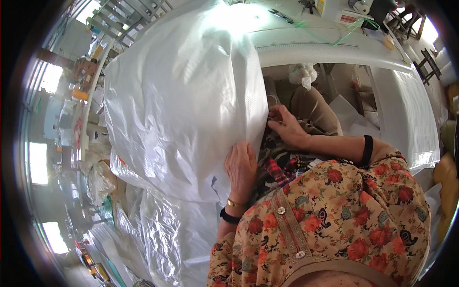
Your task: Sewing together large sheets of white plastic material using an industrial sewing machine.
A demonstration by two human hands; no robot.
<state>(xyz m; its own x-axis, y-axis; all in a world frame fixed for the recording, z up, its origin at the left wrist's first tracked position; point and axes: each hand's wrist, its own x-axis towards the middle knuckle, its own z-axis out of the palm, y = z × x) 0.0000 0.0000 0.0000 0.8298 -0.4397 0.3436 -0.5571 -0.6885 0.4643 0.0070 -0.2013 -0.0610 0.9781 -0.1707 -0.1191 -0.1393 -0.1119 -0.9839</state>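
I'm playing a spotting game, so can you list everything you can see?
Big sheet: one, whitish, left to middle
Crinkled plastic: count unclear, clear, lower left
Draped plastic: count unclear, whitish, right
Table: one, white, top
Tool: at least one, dark, table top
String: count unclear, green, upper right
Bundle: one, white, beyond the right hand
Stool: at least one, dark, far right
Windows: at least three, bright white, left
Left clutter: too small to count
Shirt: one, cream with red flowers, lower right
Armbands: two, black, one per arm
Hands: two, bare, at the sheet's right edge
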